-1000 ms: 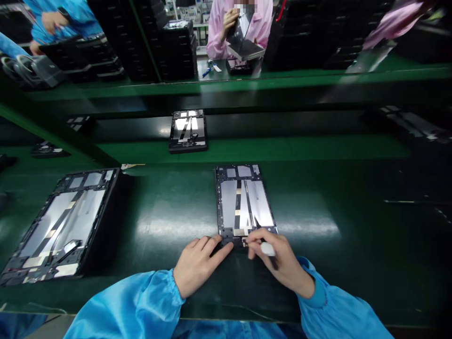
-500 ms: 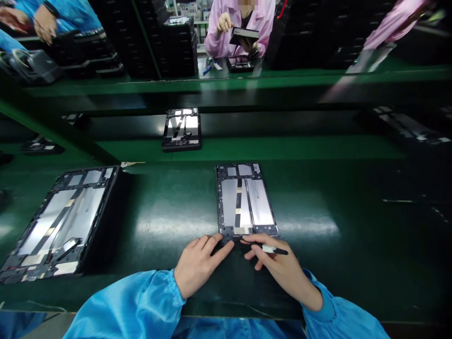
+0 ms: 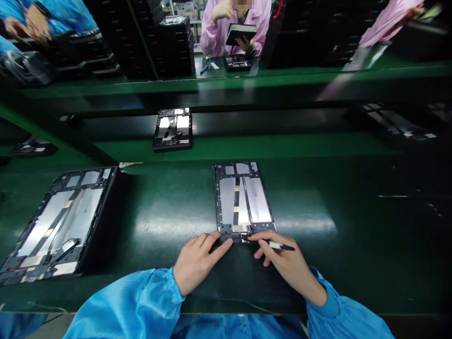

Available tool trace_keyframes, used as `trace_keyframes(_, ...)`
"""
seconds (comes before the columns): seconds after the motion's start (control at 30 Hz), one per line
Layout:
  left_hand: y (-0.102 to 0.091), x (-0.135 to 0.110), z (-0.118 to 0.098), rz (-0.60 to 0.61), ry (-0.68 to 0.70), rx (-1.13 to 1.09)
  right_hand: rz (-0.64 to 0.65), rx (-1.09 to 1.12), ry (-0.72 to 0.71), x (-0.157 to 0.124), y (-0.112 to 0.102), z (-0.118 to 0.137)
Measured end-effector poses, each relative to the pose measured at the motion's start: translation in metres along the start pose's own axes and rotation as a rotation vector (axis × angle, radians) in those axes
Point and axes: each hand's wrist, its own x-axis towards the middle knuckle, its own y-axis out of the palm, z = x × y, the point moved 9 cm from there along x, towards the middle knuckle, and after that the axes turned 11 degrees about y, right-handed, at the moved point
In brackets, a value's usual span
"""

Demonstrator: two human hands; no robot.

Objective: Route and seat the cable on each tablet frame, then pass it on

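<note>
Glossy green workbench [image 3: 339, 263] fills the view, and directly ahead of our hands lies a dark tablet frame [image 3: 243, 202], flat on the bench, its lower edge under our fingers. Its silver panels [image 3: 226, 200] and dark strips [image 3: 236, 200] with gold-coloured tabs look already seated; what we judge left sits along that lower edge, where the small parts are too tiny to make out. Our left hand [image 3: 201, 261] rests with fingers loosely together, pressing on the frame's lower left corner. Our right hand [image 3: 286, 268] pinches a slim black-tipped tool [image 3: 282, 246] with a white grip between thumb and forefinger, its near end at the frame's edge. Well left of the left hand lies a second, similar frame [image 3: 61, 226].
</note>
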Motion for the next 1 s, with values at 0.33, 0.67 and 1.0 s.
trace_keyframes(0.33,-0.005,-0.006,0.007,-0.067,-0.004,-0.034,0.086,0.024,-0.087,-0.005,0.019,0.011)
trace_keyframes(0.67,-0.012,-0.002,0.011,-0.144,-0.022,-0.082,0.198,-0.025,-0.108,-0.006,0.033,0.016)
trace_keyframes(1.0,-0.013,-0.009,-0.062,-0.068,0.321,-0.242,0.196,-0.099,0.068,-0.026,0.019,-0.014)
